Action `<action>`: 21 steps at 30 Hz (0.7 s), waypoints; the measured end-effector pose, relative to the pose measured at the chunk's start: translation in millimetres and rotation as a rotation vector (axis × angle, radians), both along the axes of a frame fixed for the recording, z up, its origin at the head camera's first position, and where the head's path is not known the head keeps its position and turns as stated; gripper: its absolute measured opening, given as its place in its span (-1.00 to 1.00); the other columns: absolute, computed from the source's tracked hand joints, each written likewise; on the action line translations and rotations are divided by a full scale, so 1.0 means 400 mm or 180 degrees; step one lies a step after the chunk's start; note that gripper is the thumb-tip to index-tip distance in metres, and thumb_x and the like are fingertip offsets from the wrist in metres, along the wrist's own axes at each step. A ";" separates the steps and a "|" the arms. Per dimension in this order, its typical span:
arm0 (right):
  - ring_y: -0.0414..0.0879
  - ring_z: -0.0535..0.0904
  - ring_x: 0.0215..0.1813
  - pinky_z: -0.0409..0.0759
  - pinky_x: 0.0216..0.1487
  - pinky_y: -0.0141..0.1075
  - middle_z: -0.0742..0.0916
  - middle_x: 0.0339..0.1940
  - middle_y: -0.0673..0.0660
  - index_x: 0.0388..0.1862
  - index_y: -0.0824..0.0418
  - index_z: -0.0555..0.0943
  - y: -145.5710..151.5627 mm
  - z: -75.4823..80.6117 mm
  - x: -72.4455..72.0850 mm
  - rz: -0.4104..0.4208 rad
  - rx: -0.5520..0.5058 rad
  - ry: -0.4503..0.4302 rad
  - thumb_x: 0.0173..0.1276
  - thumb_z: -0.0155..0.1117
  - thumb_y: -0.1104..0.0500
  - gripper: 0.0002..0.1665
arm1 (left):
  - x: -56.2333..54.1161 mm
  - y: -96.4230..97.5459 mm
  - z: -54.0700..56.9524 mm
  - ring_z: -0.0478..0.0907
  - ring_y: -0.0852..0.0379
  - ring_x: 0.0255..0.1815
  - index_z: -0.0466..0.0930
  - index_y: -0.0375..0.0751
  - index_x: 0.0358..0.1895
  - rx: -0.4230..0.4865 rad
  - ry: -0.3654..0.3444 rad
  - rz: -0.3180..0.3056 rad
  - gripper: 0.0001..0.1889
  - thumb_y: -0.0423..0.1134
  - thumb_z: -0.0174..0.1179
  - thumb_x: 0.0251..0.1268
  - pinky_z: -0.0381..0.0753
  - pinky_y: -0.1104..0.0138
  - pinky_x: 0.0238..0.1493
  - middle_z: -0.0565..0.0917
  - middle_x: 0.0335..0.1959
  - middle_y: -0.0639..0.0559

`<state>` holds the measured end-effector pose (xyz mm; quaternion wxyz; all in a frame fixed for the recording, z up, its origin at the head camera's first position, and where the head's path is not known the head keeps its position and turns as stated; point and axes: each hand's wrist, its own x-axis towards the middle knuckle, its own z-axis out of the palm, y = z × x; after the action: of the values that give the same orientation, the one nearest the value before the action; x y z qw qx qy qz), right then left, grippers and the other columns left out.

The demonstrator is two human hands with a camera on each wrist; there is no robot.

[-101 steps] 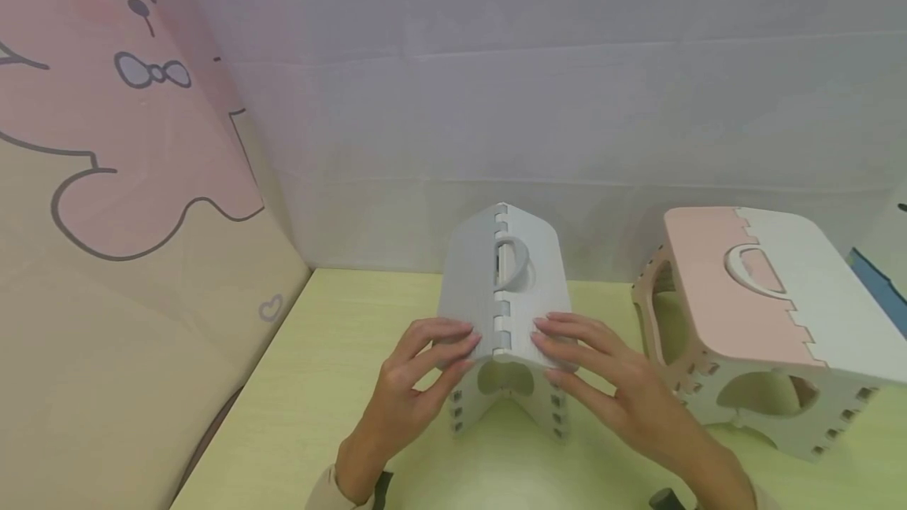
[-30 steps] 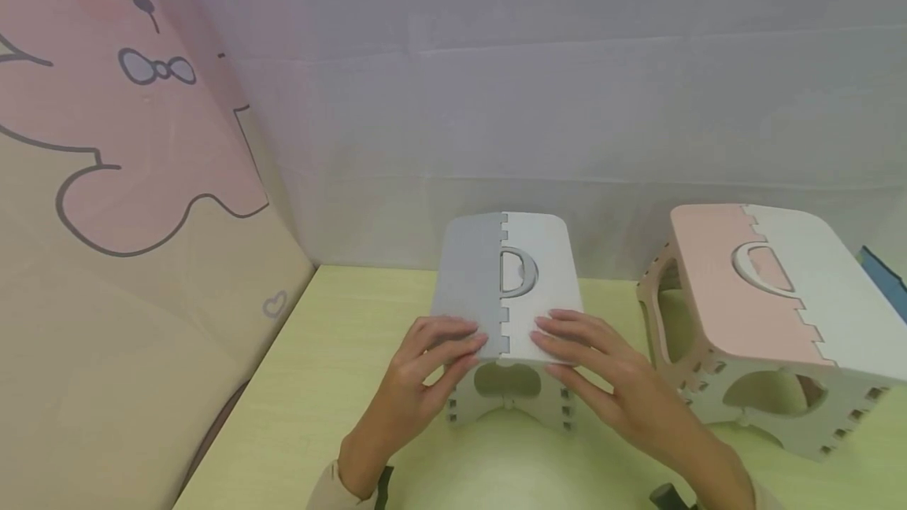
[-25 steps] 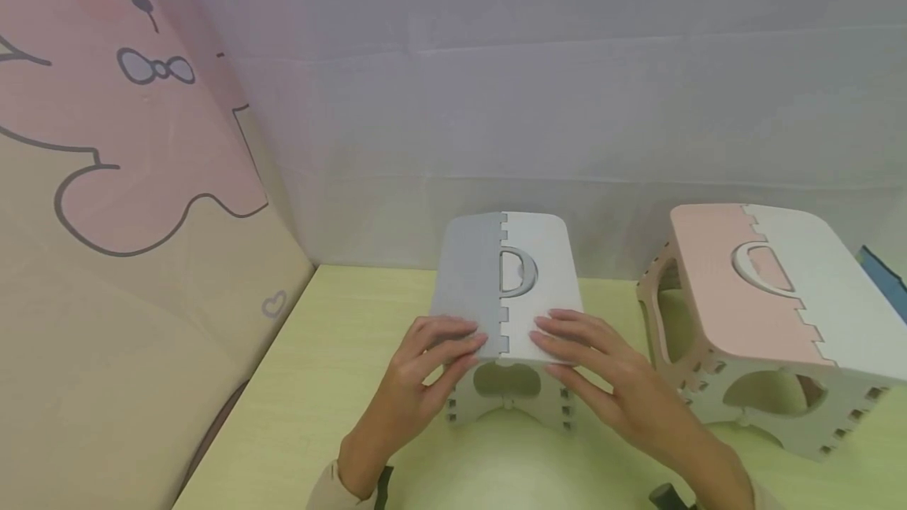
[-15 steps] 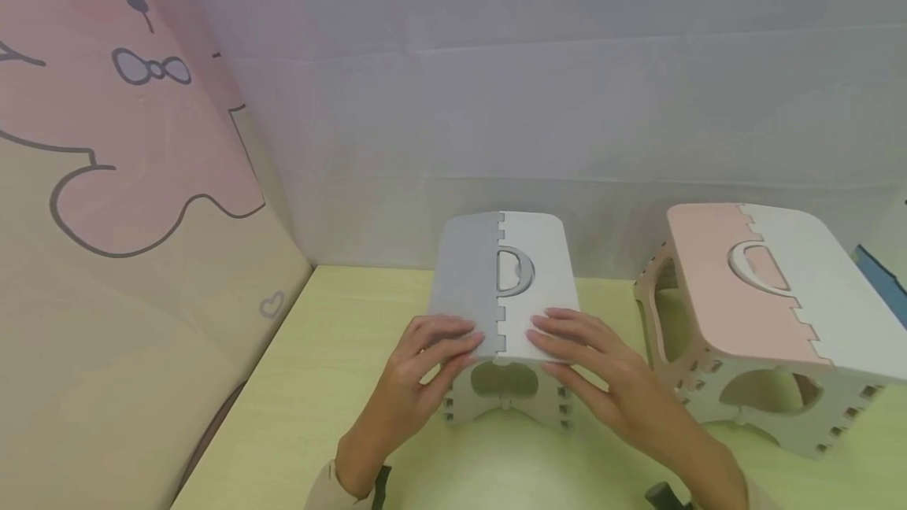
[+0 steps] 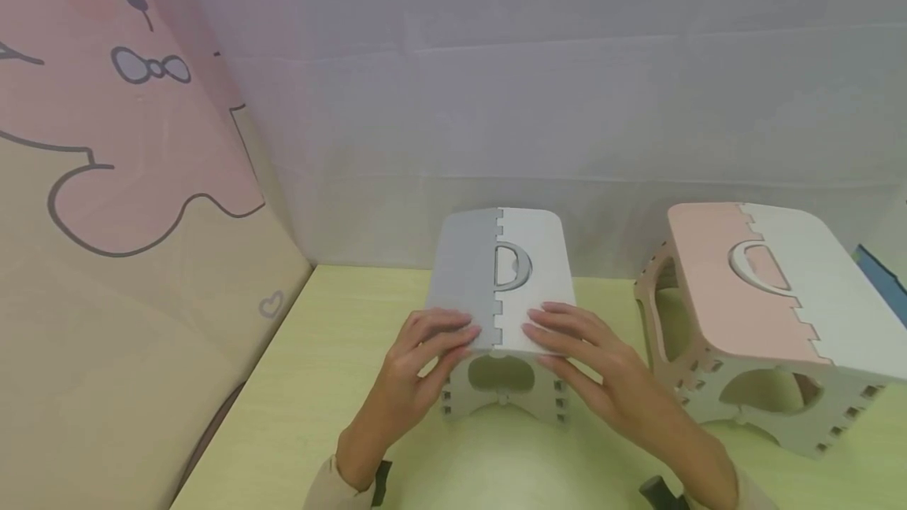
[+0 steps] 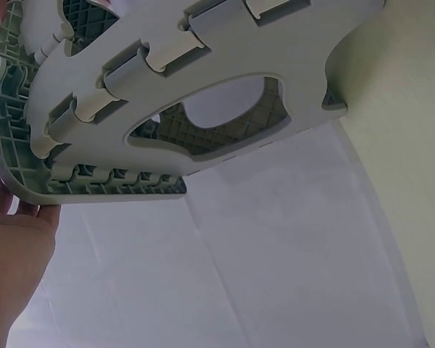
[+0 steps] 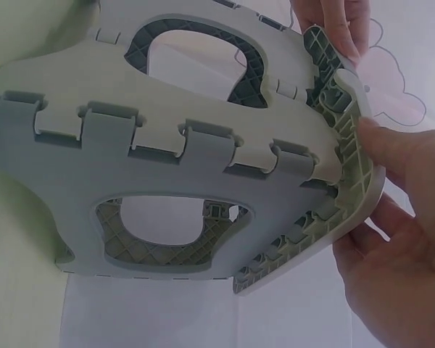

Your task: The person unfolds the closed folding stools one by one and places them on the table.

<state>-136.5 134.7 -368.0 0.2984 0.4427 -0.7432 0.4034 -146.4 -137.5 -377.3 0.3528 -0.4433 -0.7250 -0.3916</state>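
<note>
A small grey and white folding stool [image 5: 462, 262] stands unfolded on the table, its top flat and its D-shaped handle lying in the top. My left hand [image 5: 414, 372] holds the grey half at the near edge, fingers over the top and thumb at the front rim. The white half's near edge is held likewise by my right hand [image 5: 609, 368]. From below, the right wrist view shows the stool's hinged legs [image 7: 152, 167] spread and the right thumb against the rim. Only part of the left hand [image 6: 18, 246] appears in the left wrist view, by the stool's corner.
A larger pink and white folding stool [image 5: 723, 282] stands unfolded to the right, close to my right hand. Behind it lies a blue object [image 5: 882, 282], partly hidden. A pale curtain [image 5: 567, 116] hangs behind the yellow-green table [image 5: 290, 408]; a printed cloth [image 5: 142, 297] covers the left side.
The small stool's top was peaked with its legs partly folded; it has since been pressed flat and its legs spread. In the last half second, stool and hands shifted slightly away from me.
</note>
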 end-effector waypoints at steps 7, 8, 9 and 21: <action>0.10 0.46 0.41 0.36 0.49 -0.33 0.65 0.28 0.24 0.28 0.27 0.64 -0.003 0.004 -0.002 0.0022 0.0069 -0.0114 0.63 0.11 0.01 -0.54 | -0.002 -0.004 0.001 0.55 -0.15 0.11 0.72 -0.35 0.04 -0.0018 -0.0064 0.0039 -0.75 -0.26 0.18 0.55 0.56 0.25 0.27 0.67 0.06 -0.21; 0.11 0.46 0.41 0.36 0.50 -0.34 0.65 0.28 0.24 0.28 0.27 0.64 -0.003 0.004 -0.002 0.0017 0.0076 -0.0128 0.64 0.11 0.01 -0.54 | -0.002 -0.005 0.001 0.55 -0.15 0.11 0.72 -0.35 0.05 -0.0023 -0.0070 0.0046 -0.75 -0.26 0.17 0.55 0.56 0.25 0.27 0.67 0.06 -0.21; 0.11 0.46 0.41 0.36 0.50 -0.34 0.65 0.29 0.24 0.29 0.26 0.64 -0.003 0.004 -0.002 0.0011 0.0088 -0.0140 0.64 0.10 0.01 -0.54 | -0.002 -0.006 0.002 0.55 -0.15 0.11 0.72 -0.35 0.05 -0.0028 -0.0080 0.0056 -0.75 -0.26 0.17 0.55 0.55 0.25 0.28 0.67 0.06 -0.21; 0.14 0.45 0.42 0.33 0.52 -0.31 0.64 0.30 0.23 0.30 0.25 0.63 -0.011 -0.002 -0.012 -0.0054 0.0127 -0.0194 0.65 0.07 0.00 -0.53 | -0.005 -0.010 -0.003 0.55 -0.16 0.14 0.73 -0.37 0.04 0.0005 -0.0191 0.0131 -0.73 -0.24 0.15 0.56 0.55 0.25 0.29 0.66 0.08 -0.21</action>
<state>-141.2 130.1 -368.7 0.2701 0.4298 -0.7635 0.3992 -148.5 -141.3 -378.4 0.3392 -0.4161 -0.7440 -0.3980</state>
